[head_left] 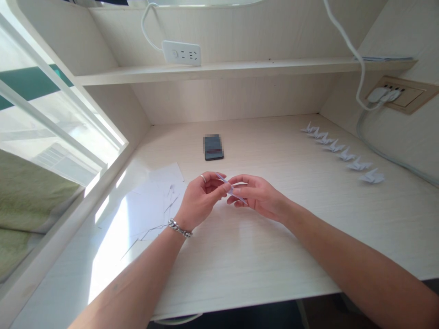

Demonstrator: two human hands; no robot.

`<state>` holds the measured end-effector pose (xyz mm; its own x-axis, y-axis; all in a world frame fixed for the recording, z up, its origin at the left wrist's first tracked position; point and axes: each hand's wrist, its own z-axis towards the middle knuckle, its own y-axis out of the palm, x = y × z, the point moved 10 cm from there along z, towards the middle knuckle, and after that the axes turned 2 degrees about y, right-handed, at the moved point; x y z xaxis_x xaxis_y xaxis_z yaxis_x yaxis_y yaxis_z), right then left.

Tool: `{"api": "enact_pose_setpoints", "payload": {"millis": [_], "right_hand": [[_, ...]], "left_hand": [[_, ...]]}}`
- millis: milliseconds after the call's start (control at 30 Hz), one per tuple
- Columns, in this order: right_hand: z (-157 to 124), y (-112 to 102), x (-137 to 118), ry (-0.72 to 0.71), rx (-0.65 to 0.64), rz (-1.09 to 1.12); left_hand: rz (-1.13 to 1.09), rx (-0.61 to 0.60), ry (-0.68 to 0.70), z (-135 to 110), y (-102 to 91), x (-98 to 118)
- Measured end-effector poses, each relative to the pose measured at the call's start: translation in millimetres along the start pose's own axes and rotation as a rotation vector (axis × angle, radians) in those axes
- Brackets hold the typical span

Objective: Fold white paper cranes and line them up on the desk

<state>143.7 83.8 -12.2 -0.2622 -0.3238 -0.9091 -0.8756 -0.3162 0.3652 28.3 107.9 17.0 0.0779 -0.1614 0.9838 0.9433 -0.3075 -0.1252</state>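
- Over the middle of the pale desk (260, 260), left hand (204, 196) and right hand (257, 194) are holding a paper piece (242, 199), fingers clamping it.
- Paper cranes (345, 156) are lining the far right.
- Sheets (146, 208) are lying left, below a far shelf (240, 70).

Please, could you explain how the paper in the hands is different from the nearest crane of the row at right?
The paper is held between the left hand and right hand; the crane rests on the desk, untouched.
The paper looks thin and narrow, set slantwise; the crane spreads out into several points.
The paper is partly covered by fingers; the crane is in plain view.
Both are pale.
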Motion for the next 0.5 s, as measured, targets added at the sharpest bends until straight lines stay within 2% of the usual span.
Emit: {"api": "enact_pose_setpoints", "payload": {"millis": [367,500], "right_hand": [[0.4,-0.6,0.5,0.016,0.01,0.019],[2.1,-2.5,-0.2,-0.038,0.058,-0.074]], "left_hand": [[0.025,-0.033,0.018,-0.2,3.2,2.6],[0.006,-0.027,-0.002,-0.8,3.4,0.6]]}}
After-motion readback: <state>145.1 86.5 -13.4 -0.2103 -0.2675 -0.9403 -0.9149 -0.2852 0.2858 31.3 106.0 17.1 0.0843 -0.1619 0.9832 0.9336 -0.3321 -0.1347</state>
